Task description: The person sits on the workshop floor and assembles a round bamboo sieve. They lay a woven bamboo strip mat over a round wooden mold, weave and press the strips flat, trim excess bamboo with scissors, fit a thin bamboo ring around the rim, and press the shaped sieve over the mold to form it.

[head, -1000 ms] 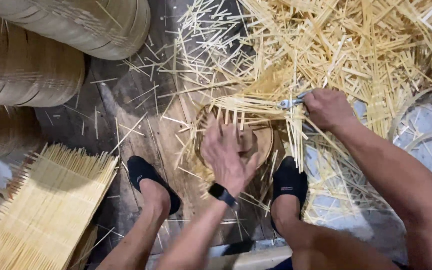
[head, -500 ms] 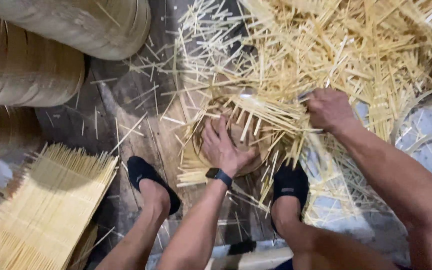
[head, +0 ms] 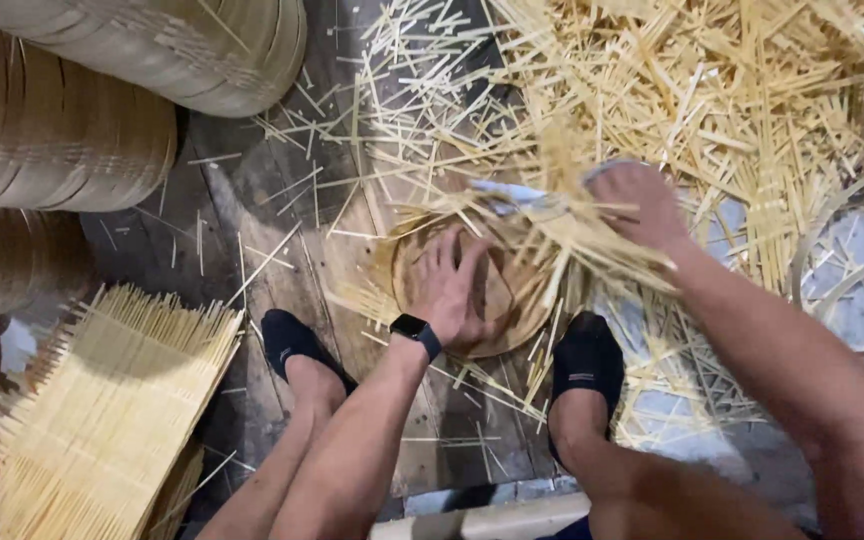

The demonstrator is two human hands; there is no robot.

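My left hand [head: 447, 285], with a black watch on the wrist, lies fingers spread on a round wooden block [head: 507, 305] between my two black-socked feet. Its fingertips touch a bundle of thin bamboo strips [head: 562, 240] lying across the block's far edge. My right hand [head: 637, 205] is closed around the handle of a knife. The pale knife blade [head: 507, 192] points left over the bundle. The handle is hidden in my fist and among the strips.
Stacked woven bamboo rings [head: 62, 140] fill the upper left. A neat mat of bamboo sticks [head: 102, 400] lies at the lower left. A big loose pile of strips [head: 732, 90] covers the upper right, with bamboo hoops [head: 852, 280] at the right edge. Dark floor planks [head: 252, 210] run between.
The strip bundle, upright and fanned over the block before, now lies flatter across its far edge. The knife blade has shifted left. My left hand has let go of the strips and flattened on the block.
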